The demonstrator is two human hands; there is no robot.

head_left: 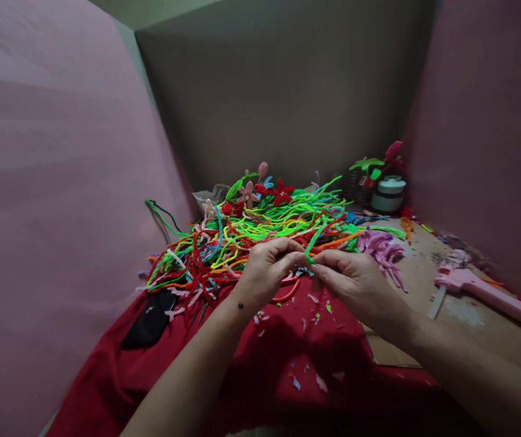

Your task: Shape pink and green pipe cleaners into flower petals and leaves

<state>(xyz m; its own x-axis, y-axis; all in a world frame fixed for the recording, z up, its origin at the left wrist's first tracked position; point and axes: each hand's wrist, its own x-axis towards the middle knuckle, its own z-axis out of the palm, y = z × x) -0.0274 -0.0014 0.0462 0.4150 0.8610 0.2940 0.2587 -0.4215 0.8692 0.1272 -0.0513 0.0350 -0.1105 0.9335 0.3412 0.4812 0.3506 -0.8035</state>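
Between my two hands is a bright green pipe cleaner [315,238], bent near its lower end, with one length sticking up and to the right. My left hand [270,262] pinches it between thumb and forefinger. From the other side, my right hand [350,276] grips the same piece with its fingertips, close to the left thumb. Behind both hands spreads a tangled heap of pipe cleaners [260,227] in green, yellow, red, orange and blue. Just below the fingers, partly hidden, lie orange-red scissor handles [290,290].
A pink glue gun [487,288] rests on cardboard [392,349] at the right, near a lilac pipe-cleaner bundle [381,249]. A lidded jar [388,193] stands behind. A black phone [150,318] lies left on the red cloth [260,370]. Pink walls [60,182] flank both sides.
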